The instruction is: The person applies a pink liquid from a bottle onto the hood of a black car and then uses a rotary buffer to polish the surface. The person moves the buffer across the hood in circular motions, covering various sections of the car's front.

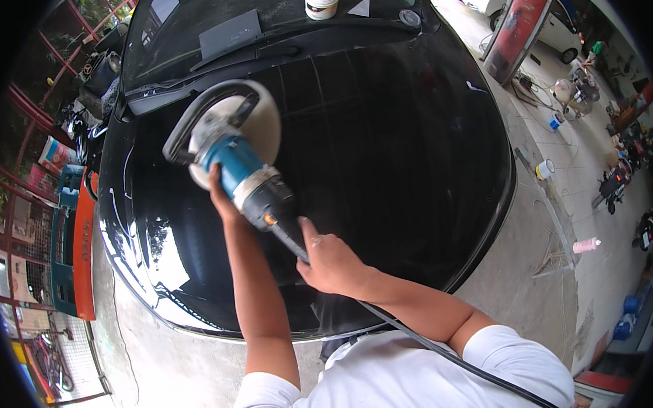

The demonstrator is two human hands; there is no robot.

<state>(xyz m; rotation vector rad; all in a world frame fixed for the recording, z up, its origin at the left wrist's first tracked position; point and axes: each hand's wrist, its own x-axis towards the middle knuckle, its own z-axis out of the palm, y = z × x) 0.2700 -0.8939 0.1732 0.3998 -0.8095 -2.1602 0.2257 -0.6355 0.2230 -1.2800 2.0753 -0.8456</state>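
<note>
A blue and black polisher [237,164] with a loop handle and a round pale pad [262,126] is over the left part of a glossy black car hood [391,164]. My left hand [223,198] grips the polisher's body from its left side, with most of the fingers hidden beneath it. Behind the tool's rear end, my right hand [333,263] is closed around the black power cord [290,243]. From there the cord [437,346] runs over my right arm and shoulder. Whether the pad touches the paint is hard to see.
On the windshield area lie a white tub [322,0] and a grey sheet [230,35]. An orange and teal panel [77,243] stands at the left. Along the right floor are a small yellow and white can [545,169], a pink bottle [586,245] and a red post [520,27].
</note>
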